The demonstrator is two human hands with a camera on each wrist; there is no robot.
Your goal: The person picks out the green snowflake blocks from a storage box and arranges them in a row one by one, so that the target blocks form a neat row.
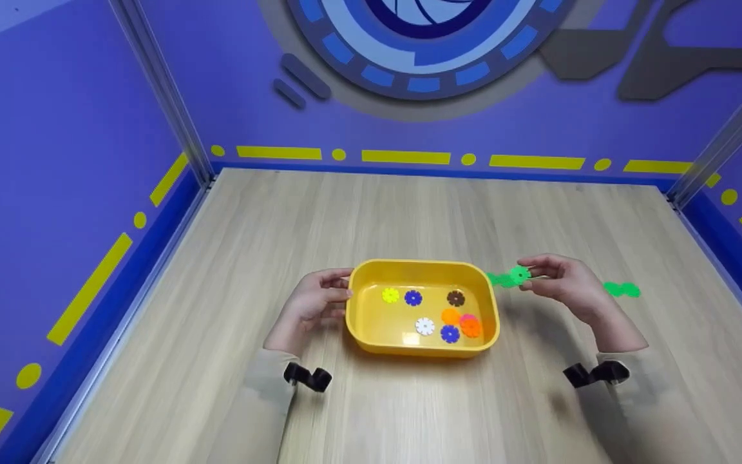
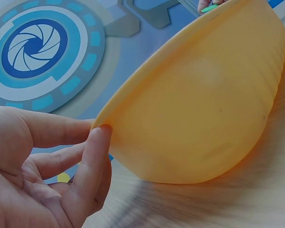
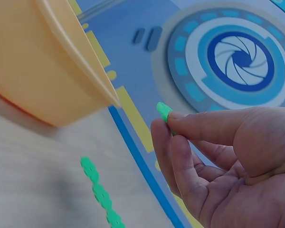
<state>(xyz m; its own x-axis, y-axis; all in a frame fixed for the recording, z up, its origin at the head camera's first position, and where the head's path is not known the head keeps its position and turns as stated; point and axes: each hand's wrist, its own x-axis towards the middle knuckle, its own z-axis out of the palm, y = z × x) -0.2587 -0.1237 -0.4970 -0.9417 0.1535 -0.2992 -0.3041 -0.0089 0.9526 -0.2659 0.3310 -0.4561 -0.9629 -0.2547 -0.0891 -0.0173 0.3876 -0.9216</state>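
Note:
A yellow plastic tub [image 1: 361,322] stands on the table, its left rim pinched between the thumb and fingers of my left hand [image 1: 310,299]. My right hand [image 1: 567,287], just beyond the tub's right side, holds a green notched disc [image 1: 520,275] between thumb and fingertips. In the right wrist view the same green disc [image 3: 163,110] shows nearly edge-on above a row of green discs [image 3: 102,194] on the table. Inside the tub lie a yellow disc [image 1: 390,295], a brown disc [image 1: 455,298], a white disc [image 1: 424,326], two blue discs [image 1: 413,298] and several orange and pink ones [image 1: 471,327].
More green discs [image 1: 622,289] lie on the wooden table [image 1: 345,219] to the right of my right wrist. Purple-blue panels [image 1: 229,96] with yellow markings enclose the back and both sides. Metal posts [image 1: 171,96] stand at the rear corners.

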